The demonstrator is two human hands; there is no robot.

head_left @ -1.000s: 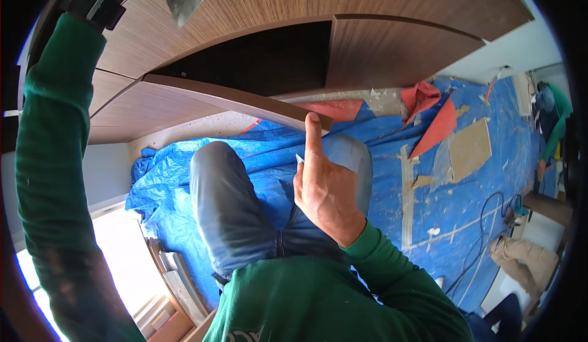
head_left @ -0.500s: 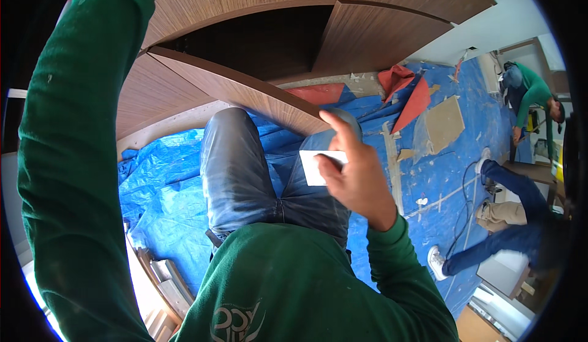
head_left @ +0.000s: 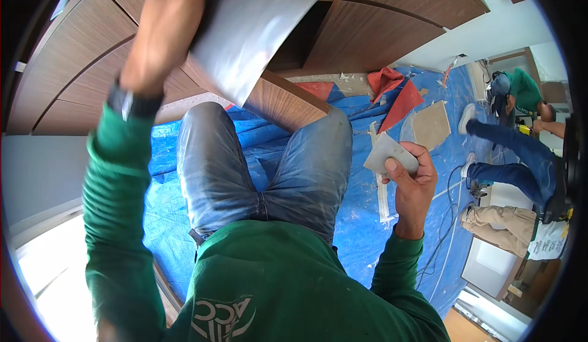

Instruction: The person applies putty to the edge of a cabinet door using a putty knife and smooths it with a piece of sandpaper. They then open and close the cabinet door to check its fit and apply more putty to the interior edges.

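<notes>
My left hand (head_left: 168,33), with a dark watch at the wrist, is raised at the upper left, its fingers partly cut off by the frame edge. It grips a large shiny grey sheet (head_left: 251,30) slanting over the wood-grain cabinet fronts. On my right side, my right hand (head_left: 413,186) is closed round a small flat grey rectangular piece (head_left: 392,153), thumb on its face. Its exact kind I cannot make out. An open wood-grain door panel (head_left: 291,100) juts out above my knees, partly hidden behind the sheet.
Blue tarpaulin (head_left: 171,207) covers the floor, with red scraps (head_left: 401,103) and a tan board piece (head_left: 430,126) on it. A cable (head_left: 450,219) runs along the right. Several co-workers, one in green (head_left: 525,91), are at the far right. More wood panels (head_left: 367,39) line the top.
The grey sheet has come into view with my left hand. My right hand has left the door panel's edge and moved right with the small flat piece. A person at right has shifted legs.
</notes>
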